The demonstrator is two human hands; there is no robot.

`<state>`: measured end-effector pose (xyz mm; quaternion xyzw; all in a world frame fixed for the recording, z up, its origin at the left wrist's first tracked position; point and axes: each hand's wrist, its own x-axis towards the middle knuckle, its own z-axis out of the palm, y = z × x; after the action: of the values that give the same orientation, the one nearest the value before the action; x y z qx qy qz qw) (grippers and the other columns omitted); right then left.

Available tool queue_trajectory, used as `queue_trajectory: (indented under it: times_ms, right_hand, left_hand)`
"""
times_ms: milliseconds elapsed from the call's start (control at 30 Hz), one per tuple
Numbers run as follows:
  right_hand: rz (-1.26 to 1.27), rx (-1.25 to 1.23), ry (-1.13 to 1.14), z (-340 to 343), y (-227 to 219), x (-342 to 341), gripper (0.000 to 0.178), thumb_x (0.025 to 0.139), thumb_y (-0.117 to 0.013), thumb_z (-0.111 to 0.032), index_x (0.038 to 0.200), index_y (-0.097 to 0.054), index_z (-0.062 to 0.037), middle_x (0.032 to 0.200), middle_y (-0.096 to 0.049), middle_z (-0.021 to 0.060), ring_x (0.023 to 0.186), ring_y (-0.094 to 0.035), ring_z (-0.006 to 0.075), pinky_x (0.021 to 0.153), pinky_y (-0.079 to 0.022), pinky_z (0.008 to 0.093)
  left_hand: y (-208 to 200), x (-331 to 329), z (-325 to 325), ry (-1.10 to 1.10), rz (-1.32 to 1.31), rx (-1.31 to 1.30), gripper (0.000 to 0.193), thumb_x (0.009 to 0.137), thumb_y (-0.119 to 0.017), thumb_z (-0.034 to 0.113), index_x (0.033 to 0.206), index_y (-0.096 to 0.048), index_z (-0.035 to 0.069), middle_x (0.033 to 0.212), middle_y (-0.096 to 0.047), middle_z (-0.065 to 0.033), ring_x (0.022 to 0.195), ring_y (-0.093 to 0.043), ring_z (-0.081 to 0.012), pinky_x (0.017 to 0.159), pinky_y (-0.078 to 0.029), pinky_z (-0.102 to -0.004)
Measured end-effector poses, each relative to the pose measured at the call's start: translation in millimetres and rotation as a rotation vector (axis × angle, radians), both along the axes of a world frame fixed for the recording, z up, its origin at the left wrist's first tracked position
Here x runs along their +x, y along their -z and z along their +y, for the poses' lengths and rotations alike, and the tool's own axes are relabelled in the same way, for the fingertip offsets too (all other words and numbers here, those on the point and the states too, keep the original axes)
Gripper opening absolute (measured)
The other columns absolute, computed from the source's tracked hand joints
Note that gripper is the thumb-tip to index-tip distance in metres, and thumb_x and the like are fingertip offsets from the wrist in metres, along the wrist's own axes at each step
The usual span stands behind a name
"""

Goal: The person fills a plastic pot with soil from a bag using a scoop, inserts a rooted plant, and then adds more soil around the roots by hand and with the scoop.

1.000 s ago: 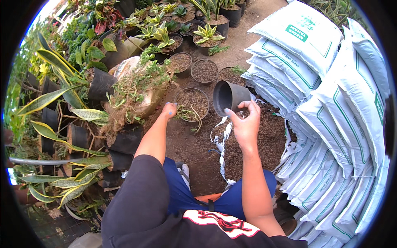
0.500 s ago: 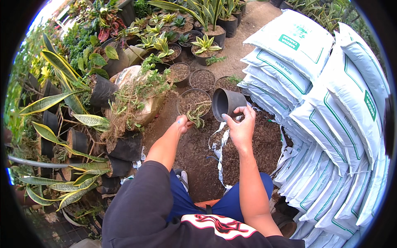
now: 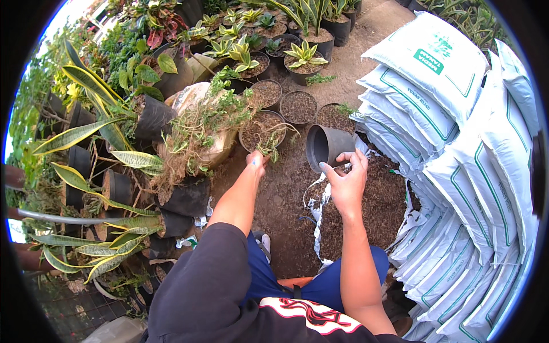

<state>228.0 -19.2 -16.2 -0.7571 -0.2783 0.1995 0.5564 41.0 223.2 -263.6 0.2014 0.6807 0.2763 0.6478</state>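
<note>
My left hand (image 3: 257, 161) is closed around a small bunch of thin, trailing green stems (image 3: 272, 140). The stems hang over the near side of a dark pot (image 3: 242, 136) filled with soil. Over to the right, my right hand (image 3: 349, 186) pinches an empty black plastic plant pot (image 3: 338, 140) between thumb and fingers. That pot is tilted, its opening turned toward the left. Beneath it lies a torn white sack (image 3: 318, 220) spread with loose dark growing mix (image 3: 366, 200).
White sacks (image 3: 426, 63) are stacked high on the right. Several soil-filled pots (image 3: 298, 107) stand ahead, with potted variegated plants (image 3: 304, 57) behind. Uprooted weeds (image 3: 194, 134) lie heaped on the left, beside tipped pots of snake plants (image 3: 154, 117).
The whole scene has shifted right in the view. My left hand has moved slightly forward with the stems, closer to the soil-filled pot. My right hand still holds the empty pot.
</note>
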Motion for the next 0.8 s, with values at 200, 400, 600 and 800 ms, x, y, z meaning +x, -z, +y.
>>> queue_trajectory:
  times_ms: [200,400,600,800]
  right_hand:
    - [0.026,0.001,-0.003,0.1,7.9,7.5,0.036,0.076,-0.087,-0.005,0.096,-0.057,-0.0029,0.141,-0.045,0.016,0.119,-0.061,0.0266,0.087,-0.063,0.0356]
    - [0.011,-0.009,-0.04,1.1,3.1,5.0,0.035,0.076,-0.087,-0.003,0.097,-0.058,-0.003,0.141,-0.044,0.0162,0.118,-0.061,0.0274,0.089,-0.062,0.0375]
    - [-0.038,-0.008,-0.004,-6.7,2.3,10.0,0.037,0.075,-0.088,-0.006,0.099,-0.06,-0.0035,0.14,-0.046,0.016,0.112,-0.063,0.0262,0.086,-0.059,0.0368]
    - [-0.11,-0.001,-0.005,-6.9,-5.4,6.8,0.036,0.074,-0.089,-0.008,0.097,-0.061,-0.0041,0.138,-0.049,0.0159,0.107,-0.063,0.0251,0.081,-0.057,0.035]
  left_hand:
    - [-11.6,-5.6,9.6,0.025,-0.072,0.013,0.037,0.111,-0.042,0.036,0.132,-0.061,0.012,0.131,-0.068,-0.0044,0.122,-0.063,-0.0256,0.114,-0.035,-0.0473]
    - [-21.3,-9.6,17.5,0.15,-0.071,-0.004,0.05,0.112,-0.033,0.048,0.139,-0.057,0.014,0.142,-0.062,-0.0033,0.134,-0.056,-0.0239,0.116,-0.033,-0.0439]
    - [-45.8,-0.1,7.3,0.302,0.032,-0.02,0.06,0.111,-0.03,0.052,0.147,-0.048,0.007,0.144,-0.06,-0.0116,0.135,-0.055,-0.0273,0.115,-0.034,-0.0466]
    - [-58.5,-9.0,7.1,0.856,0.721,0.192,0.059,0.105,-0.042,0.047,0.145,-0.057,0.005,0.144,-0.061,-0.0192,0.135,-0.056,-0.0396,0.112,-0.041,-0.0503]
